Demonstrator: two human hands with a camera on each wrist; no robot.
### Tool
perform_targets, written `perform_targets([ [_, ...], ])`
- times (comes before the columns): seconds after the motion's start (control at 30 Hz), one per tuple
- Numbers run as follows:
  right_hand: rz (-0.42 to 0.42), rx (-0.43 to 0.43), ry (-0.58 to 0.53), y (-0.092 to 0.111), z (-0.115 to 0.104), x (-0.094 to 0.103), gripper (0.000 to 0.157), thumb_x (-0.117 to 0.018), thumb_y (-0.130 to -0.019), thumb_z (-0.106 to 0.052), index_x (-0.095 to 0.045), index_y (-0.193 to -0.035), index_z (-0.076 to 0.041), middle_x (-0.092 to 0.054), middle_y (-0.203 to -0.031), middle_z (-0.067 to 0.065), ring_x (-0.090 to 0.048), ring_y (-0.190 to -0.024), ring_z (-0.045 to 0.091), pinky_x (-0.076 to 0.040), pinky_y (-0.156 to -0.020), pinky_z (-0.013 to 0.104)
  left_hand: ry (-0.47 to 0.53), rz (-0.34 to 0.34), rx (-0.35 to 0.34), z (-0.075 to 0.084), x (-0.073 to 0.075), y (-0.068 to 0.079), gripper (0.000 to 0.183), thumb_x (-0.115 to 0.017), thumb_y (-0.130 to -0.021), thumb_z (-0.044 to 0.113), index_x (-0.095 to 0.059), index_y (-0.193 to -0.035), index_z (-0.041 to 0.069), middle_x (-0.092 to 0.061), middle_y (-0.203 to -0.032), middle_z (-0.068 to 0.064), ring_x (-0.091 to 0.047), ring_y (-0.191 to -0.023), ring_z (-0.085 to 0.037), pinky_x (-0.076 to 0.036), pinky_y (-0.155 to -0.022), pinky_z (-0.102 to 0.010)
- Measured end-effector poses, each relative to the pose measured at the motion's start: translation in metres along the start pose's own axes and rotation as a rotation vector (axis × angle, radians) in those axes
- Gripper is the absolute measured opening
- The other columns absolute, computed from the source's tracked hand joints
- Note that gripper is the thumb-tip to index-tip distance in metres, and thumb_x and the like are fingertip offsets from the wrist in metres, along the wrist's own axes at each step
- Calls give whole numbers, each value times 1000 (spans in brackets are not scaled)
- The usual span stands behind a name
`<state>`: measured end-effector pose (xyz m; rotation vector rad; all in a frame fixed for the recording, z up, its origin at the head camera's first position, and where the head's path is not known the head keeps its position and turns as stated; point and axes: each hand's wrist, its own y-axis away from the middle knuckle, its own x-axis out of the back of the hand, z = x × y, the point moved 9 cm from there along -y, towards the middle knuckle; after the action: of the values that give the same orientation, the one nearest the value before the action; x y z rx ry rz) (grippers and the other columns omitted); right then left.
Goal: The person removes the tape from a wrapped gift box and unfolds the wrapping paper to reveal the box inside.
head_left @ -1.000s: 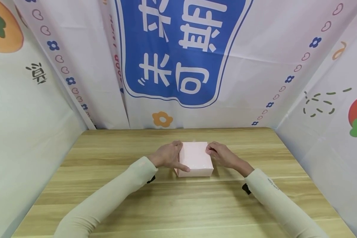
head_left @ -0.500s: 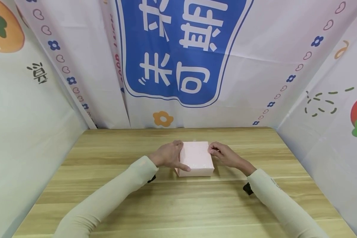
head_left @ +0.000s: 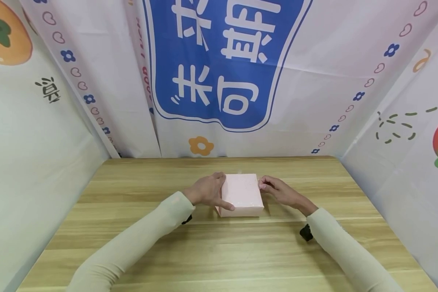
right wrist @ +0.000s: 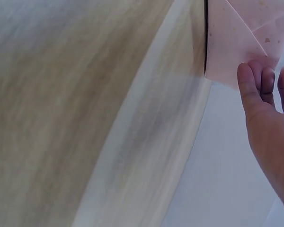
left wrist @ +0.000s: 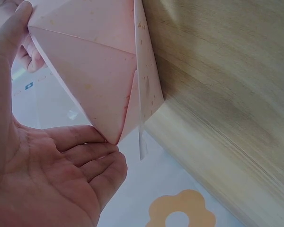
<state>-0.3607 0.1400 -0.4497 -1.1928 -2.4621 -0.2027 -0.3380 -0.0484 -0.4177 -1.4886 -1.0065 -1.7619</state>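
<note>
Evenly flanked, the pale pink, squarish paper box (head_left: 241, 190) sits toward the far edge of the wood-grain worktop (head_left: 219, 251); the left hand (head_left: 207, 191) grips its left side, fingers wide, and the right hand (head_left: 282, 193), fingers narrow, seems to pinch its right side.

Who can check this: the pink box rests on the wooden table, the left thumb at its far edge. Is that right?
Not quite: the head view shows the left thumb at the near edge of the pink box, which does rest on the wooden table.
</note>
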Motion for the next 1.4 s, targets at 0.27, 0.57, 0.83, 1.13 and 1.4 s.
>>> perform_targets([
  [0.27, -18, 4, -52, 3, 4, 1, 27, -42, -106, -18, -50, -107, 7, -53, -109, 10, -56, -110, 14, -46, -107, 48, 17, 15, -10, 0, -1, 0, 119, -65, -69, 81, -35, -149, -2, -33, -159, -16, -42, -141, -31, -45, -110, -39],
  [0.57, -22, 9, -94, 6, 9, 1, 25, -43, -106, -19, -50, -106, 6, -52, -107, 10, -55, -107, 23, -51, -98, 35, 22, 23, -13, 0, -1, 0, 119, -65, -69, 81, -35, -149, -3, -33, -159, -17, -42, -141, -31, -45, -109, -39],
  [0.83, -25, 19, -129, 7, 12, 3, 28, -43, -106, -20, -48, -107, 7, -53, -109, 9, -56, -111, 25, -48, -103, 45, 1, 25, -21, 0, 0, 0, 117, -64, -70, 81, -37, -148, -2, -34, -158, -16, -44, -139, -30, -47, -108, -38],
  [1.13, -20, -50, -249, 13, 20, 6, 27, -43, -106, -21, -47, -108, 5, -54, -114, 7, -58, -118, 13, -43, -111, 39, -9, 34, -22, 0, -1, -1, 116, -63, -70, 82, -39, -147, -2, -34, -158, -16, -43, -141, -30, -47, -108, -38],
  [1.4, 181, 5, -65, 22, 15, 28, 33, -55, -102, -19, -56, -117, 10, -62, -111, 20, -63, -102, 27, -55, -91, 36, 78, 26, -20, -3, -8, 5, 117, -61, -75, 80, -29, -152, -3, -21, -163, -17, -43, -140, -31, -46, -109, -38],
])
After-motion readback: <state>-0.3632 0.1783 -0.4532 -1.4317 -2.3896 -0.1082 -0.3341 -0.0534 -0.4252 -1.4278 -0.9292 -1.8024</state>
